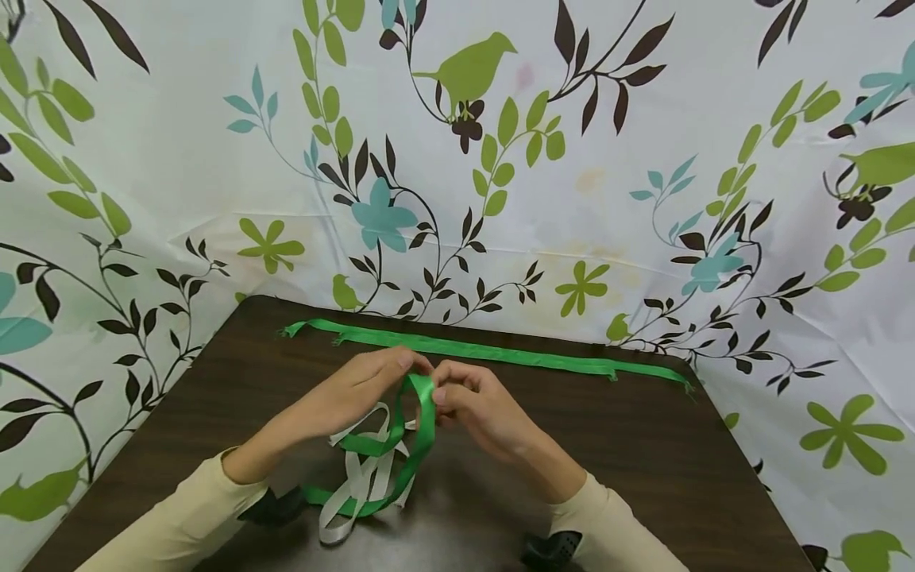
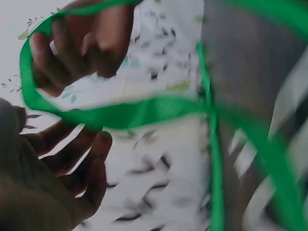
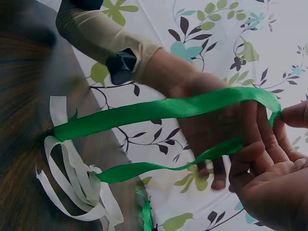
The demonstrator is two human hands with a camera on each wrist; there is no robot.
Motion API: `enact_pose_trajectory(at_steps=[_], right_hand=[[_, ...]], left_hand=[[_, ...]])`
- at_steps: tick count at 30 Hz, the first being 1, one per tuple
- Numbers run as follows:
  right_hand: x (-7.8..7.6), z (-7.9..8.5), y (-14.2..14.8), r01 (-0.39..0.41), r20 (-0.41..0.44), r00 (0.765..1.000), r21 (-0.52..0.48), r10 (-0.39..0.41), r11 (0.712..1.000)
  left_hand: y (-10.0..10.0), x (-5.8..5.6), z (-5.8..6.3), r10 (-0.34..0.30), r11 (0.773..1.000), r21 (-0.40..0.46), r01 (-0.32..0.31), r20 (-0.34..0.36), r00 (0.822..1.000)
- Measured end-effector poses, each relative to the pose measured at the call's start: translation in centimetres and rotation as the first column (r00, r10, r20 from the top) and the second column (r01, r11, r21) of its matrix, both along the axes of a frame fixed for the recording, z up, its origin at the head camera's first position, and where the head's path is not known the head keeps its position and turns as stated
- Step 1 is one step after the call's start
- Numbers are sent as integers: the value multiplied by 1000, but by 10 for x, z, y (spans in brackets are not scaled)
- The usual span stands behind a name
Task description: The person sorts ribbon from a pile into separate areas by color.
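R hand (image 1: 482,413) pinches a green ribbon (image 1: 426,421) btwn thumb and bent fingers, nr the top of its bend; L hand (image 1: 364,389) faces it across the ribbon, fingers loosely extended, the band against its fingertips in the L wrist view, no firm grip to be seen; the ribbon is thus raised over the desk (image 1: 643,445), approx. centre, w/ two runs dropping from the bend; below, in a loose heap, lies white ribbon (image 3: 89,185), looped and crossed by the green; whether the two are tangled, can't tell.

To handle this well, prob. best to make the R pinch small and firm, as the shiny band may slip; L fingers could steady the opp. side and smooth it flat, since the lower run looks twisted in the R wrist view; any lift should be slow, as a quick tug might drag the white along; crossings are better eased apart than pulled.

Further out, along the desk's far edge, green strips (image 1: 472,349) lie nearly straight, frayed at the ends, well apart from the heap; bkgd = white cloth (image 1: 593,214) w/ printed leaves, birds and flowers.
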State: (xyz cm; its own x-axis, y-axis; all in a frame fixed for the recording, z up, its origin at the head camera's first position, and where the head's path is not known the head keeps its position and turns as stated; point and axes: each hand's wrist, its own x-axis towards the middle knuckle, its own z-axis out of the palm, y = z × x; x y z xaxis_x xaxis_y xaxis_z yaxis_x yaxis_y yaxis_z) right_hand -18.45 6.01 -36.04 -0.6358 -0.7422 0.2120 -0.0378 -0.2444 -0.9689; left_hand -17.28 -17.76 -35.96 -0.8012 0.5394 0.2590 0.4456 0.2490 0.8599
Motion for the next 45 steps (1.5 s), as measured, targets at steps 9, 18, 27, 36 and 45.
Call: enact_pose_trajectory(at_steps=[9,18,27,36,45], right_hand=[[2,5,16,-9,37,999,0,9,1000],[-2,5,37,-104,75,991,-77,109,992],[-4,7,58,-207,123,965,-172,230,963],[-8,14,90,-219,53,971,-195,233,956],[-14,17,132,-118,5,993,-137,120,984]], left_hand=[[18,-1,-2,-94,993,92,75,217,972],[14,3,12,-125,988,110,110,138,983],[6,3,31,-127,987,113,115,109,986],[-12,6,54,-30,998,64,28,31,999],[-27,9,68,72,997,-1,-72,-11,997]])
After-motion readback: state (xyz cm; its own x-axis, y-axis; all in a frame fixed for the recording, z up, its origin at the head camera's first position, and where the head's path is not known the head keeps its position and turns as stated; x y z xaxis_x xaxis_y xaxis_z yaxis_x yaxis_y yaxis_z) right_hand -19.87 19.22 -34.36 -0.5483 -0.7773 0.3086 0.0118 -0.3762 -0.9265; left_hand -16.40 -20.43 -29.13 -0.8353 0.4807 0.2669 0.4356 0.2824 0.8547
